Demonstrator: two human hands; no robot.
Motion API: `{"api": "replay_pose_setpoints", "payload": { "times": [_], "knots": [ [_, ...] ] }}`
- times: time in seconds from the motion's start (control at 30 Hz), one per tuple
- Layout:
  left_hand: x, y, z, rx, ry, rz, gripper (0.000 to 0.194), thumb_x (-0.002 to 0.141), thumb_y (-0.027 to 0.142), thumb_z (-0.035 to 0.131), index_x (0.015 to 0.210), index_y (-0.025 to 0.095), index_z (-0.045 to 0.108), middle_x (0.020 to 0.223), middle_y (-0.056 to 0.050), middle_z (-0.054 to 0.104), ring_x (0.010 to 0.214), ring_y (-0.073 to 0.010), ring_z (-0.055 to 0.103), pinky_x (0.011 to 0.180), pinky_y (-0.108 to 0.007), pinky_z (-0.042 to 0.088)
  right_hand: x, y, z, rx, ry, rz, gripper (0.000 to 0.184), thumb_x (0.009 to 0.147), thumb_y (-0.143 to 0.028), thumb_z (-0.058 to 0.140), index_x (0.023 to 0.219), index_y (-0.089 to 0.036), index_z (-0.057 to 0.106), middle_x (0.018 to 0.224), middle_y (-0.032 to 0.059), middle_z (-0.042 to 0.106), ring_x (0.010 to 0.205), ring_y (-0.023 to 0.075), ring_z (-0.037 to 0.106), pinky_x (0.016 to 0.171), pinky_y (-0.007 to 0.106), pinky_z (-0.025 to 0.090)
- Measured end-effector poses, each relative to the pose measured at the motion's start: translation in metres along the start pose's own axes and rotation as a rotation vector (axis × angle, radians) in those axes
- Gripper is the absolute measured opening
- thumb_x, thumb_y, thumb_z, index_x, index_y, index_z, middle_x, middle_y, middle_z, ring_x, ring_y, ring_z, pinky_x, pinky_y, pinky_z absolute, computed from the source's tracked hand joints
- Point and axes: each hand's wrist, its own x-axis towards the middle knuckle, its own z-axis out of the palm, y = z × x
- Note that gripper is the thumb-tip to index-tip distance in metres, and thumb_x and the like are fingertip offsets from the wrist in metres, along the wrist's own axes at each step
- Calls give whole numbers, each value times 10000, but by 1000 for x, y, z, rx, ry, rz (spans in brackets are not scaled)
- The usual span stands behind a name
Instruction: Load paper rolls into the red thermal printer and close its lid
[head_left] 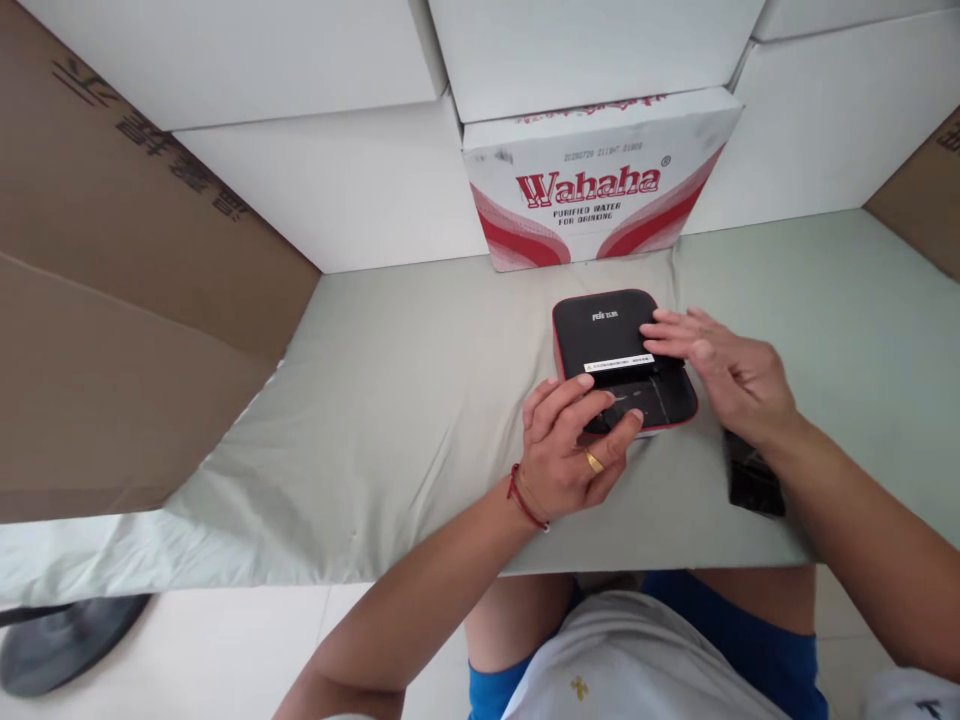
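Note:
A small black printer point(607, 335) with red trim lies flat on the cloth-covered table, with a white sticker strip across its top. My left hand point(574, 440) wears a gold ring and a red cord at the wrist; its spread fingertips rest on the printer's front, left part. Along the right side, my right hand point(727, 375) has its fingers stretched out, the tips touching the top cover's right edge. Beneath my right wrist is a glossy black object point(754, 485), partly hidden, its kind unclear.
Behind the printer stands a white and red Wahaha water carton point(592, 190), against stacked white boxes point(322, 190). A large brown cardboard box point(135, 300) is at the left, another point(922, 200) at the far right. The greenish tablecloth point(390, 400) ends just before my lap.

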Motion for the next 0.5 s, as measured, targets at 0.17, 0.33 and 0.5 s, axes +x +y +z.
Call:
{"api": "replay_pose_setpoints", "payload": {
  "times": [0.17,0.33,0.5],
  "knots": [
    [5,-10,-10,-114,46,-61,587,1008,404,667,1577,388,526,1333,-55,761,1396,-281,670,1339,-525,294,-12,13,16,78,88,4,425,1143,-494,455,1204,-350,850,1317,29,828,1404,277,691,1277,587,480],
    [11,-26,-16,-336,56,-352,498,1122,427,481,1613,344,496,1299,-50,821,1359,-262,720,1368,-561,237,-11,12,19,103,115,-29,421,1147,-469,456,1203,-338,853,1291,33,837,1383,268,705,1261,572,504],
    [10,-32,-9,-449,143,-499,362,1125,465,462,1369,357,707,1125,-21,858,1200,-273,758,1191,-539,455,-12,8,18,98,110,-25,409,1148,-440,459,1182,-339,855,1275,41,841,1366,275,716,1242,572,522]
  ]
}}
